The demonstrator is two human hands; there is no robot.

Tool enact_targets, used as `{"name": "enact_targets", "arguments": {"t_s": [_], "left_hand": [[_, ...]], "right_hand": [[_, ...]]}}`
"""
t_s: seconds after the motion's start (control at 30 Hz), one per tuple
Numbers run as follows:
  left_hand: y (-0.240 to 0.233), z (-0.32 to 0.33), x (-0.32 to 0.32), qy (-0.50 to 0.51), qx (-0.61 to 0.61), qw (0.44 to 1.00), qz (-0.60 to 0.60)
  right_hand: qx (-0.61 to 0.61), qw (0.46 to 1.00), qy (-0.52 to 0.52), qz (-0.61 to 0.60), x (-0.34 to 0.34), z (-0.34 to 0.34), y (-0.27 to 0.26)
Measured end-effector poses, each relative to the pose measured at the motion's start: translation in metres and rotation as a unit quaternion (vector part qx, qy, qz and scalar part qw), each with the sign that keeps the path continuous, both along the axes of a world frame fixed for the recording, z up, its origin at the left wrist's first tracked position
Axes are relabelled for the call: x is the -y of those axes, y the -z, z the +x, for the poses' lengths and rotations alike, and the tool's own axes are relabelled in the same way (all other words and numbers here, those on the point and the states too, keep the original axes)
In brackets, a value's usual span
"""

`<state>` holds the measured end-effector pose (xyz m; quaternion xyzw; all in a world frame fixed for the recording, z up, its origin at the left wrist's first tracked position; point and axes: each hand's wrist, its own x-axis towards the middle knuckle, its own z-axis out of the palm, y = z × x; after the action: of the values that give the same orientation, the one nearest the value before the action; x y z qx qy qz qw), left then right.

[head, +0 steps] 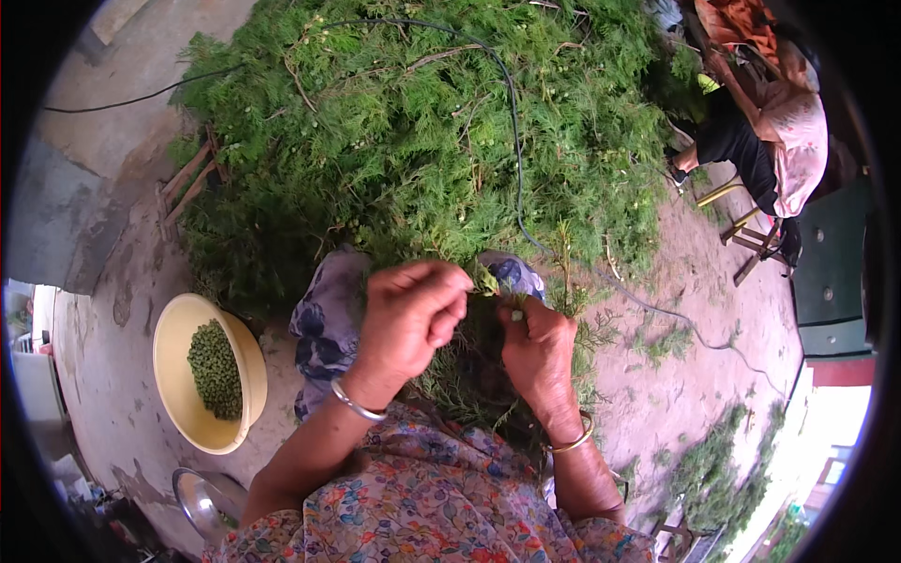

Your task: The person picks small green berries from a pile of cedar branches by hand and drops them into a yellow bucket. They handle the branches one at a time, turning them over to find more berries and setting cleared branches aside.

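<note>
My right hand (538, 345), with a gold-coloured bangle at the wrist, grips a green conifer sprig (486, 281) between thumb and fingers. A small pale green cone (517, 316) shows at its thumb. My left hand (415, 320), wearing a silver bangle, is blurred, with fingers curled close to the sprig's tip. Whether anything is pinched in it cannot be made out. Beyond both hands lies a large heap of cut conifer branches (422, 141). To the left, a cream plastic basin (253, 373) holds many small green cones (215, 369).
A metal bowl (186, 485) stands at lower left. A black cable (517, 141) runs across the heap and the floor (669, 281). At upper right a person (767, 134) sits on a wooden stool (757, 246), near a green cabinet (834, 267). Loose branches (718, 471) lie at lower right.
</note>
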<state>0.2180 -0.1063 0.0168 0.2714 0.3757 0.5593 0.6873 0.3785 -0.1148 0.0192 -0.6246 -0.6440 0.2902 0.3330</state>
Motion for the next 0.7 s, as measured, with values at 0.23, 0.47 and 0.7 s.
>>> {"name": "enact_targets", "arguments": {"t_s": [0.23, 0.47, 0.7], "left_hand": [[-0.016, 0.011, 0.008, 0.065, 0.034, 0.994, -0.076], [-0.002, 0.033, 0.011, 0.059, -0.236, 0.970, 0.016], [-0.040, -0.020, 0.027, 0.043, 0.039, 0.998, -0.036]], "right_hand": [[0.010, 1.000, 0.004, -0.012, 0.001, -0.003, 0.004], [0.034, 0.998, -0.028, 0.038, -0.002, -0.003, 0.005], [0.018, 1.000, 0.010, -0.002, -0.006, 0.004, 0.006]]}}
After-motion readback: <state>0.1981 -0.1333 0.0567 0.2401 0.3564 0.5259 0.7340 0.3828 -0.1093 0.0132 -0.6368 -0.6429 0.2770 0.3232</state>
